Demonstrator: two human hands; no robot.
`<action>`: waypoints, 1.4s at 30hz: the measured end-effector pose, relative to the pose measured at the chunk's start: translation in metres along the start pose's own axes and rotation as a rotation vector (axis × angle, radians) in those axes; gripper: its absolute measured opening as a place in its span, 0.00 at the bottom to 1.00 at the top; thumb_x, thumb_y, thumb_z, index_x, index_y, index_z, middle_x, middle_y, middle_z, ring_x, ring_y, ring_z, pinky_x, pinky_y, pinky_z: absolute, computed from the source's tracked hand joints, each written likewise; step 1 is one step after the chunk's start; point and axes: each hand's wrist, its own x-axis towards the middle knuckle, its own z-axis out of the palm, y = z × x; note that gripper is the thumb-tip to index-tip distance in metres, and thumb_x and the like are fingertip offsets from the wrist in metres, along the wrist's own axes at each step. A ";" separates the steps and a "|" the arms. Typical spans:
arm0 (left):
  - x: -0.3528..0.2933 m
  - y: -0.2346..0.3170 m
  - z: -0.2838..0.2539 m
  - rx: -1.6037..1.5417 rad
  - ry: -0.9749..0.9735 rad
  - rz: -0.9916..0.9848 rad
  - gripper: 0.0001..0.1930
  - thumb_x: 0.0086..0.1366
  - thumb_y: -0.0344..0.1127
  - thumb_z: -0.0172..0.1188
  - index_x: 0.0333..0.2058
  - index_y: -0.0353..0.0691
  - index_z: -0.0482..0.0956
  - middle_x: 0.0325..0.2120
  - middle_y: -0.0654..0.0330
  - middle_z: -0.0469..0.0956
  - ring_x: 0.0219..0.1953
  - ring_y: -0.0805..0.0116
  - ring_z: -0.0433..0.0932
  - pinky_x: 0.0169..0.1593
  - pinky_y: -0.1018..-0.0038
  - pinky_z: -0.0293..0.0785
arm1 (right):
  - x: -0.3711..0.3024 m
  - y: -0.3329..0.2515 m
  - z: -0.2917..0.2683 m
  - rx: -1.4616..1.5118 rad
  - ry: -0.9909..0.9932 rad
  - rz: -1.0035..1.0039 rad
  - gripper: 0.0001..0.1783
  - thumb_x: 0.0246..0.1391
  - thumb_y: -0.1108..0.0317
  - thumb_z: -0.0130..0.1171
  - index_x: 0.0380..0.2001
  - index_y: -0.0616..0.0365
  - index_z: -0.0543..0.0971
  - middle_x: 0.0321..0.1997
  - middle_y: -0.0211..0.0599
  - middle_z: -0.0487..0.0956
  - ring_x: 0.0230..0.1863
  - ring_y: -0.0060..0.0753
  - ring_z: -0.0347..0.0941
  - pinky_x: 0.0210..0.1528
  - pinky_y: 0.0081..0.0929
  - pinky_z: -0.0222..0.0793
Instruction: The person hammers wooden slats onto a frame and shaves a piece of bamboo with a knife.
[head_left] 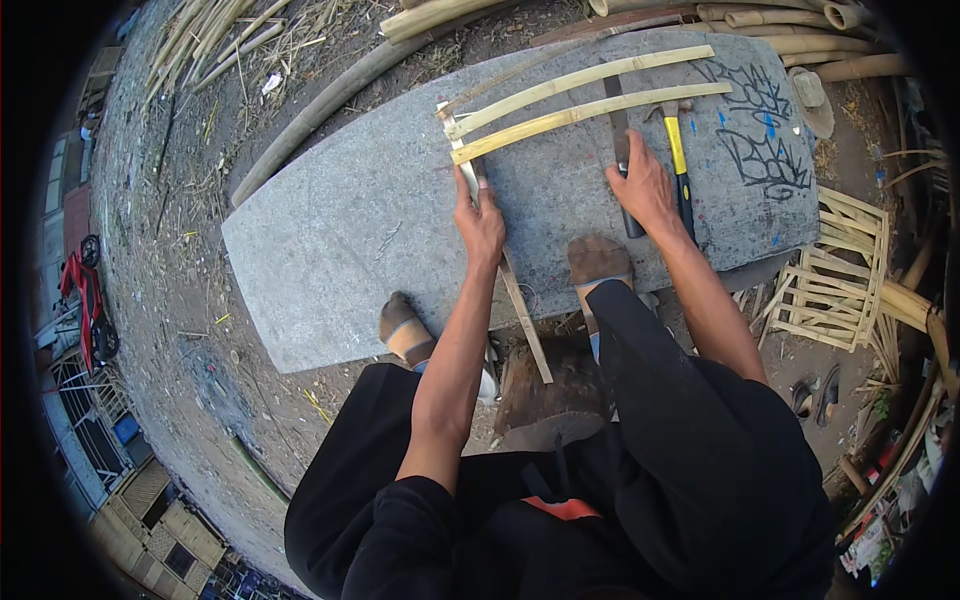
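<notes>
My left hand [480,222] is closed around a narrow bamboo stick [525,325], whose lower end runs down past my wrist toward a wood stump. Across the stick's upper end lie the left ends of two long, pale bamboo strips, a far one [585,88] and a near one [600,108]; whether they are fixed to it I cannot tell. My right hand [650,188] grips a knife [634,222] around its dark handle, thumb on the left side. The knife's dark blade points away, passing the strips. A hammer [678,150] with a yellow and black handle lies just right of it.
The grey stone slab [330,270] bears my work, with both socked feet at its near edge. A wood stump [550,390] stands between my legs. Bamboo poles [780,20] lie beyond the slab. A slatted bamboo frame [835,270] rests at right; a red motorbike [88,300] stands far left.
</notes>
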 end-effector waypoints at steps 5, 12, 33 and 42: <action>0.001 -0.010 0.006 0.174 0.079 0.171 0.28 0.70 0.32 0.52 0.66 0.33 0.58 0.36 0.49 0.78 0.32 0.63 0.74 0.40 0.67 0.71 | -0.016 0.001 -0.012 0.000 -0.014 0.012 0.36 0.52 0.61 0.60 0.61 0.59 0.60 0.41 0.61 0.77 0.39 0.66 0.77 0.41 0.56 0.73; 0.002 -0.001 0.001 0.611 0.121 0.418 0.27 0.68 0.33 0.55 0.62 0.29 0.63 0.41 0.45 0.73 0.40 0.52 0.74 0.45 0.61 0.70 | -0.070 0.004 -0.026 -0.060 -0.142 0.070 0.38 0.52 0.58 0.61 0.62 0.59 0.59 0.44 0.59 0.77 0.41 0.65 0.77 0.41 0.56 0.73; -0.010 0.000 0.008 0.403 0.176 0.283 0.19 0.68 0.37 0.58 0.51 0.29 0.72 0.34 0.49 0.77 0.35 0.60 0.74 0.42 0.65 0.71 | 0.194 -0.060 -0.013 -0.398 -0.317 -0.438 0.23 0.55 0.59 0.57 0.56 0.41 0.74 0.60 0.29 0.73 0.65 0.41 0.65 0.68 0.63 0.47; -0.008 -0.008 0.008 0.419 0.206 0.355 0.18 0.68 0.35 0.58 0.51 0.29 0.72 0.33 0.49 0.76 0.34 0.57 0.74 0.41 0.63 0.70 | 0.184 -0.047 -0.011 -0.381 -0.257 -0.490 0.18 0.56 0.55 0.61 0.51 0.37 0.77 0.54 0.29 0.75 0.62 0.40 0.67 0.66 0.61 0.51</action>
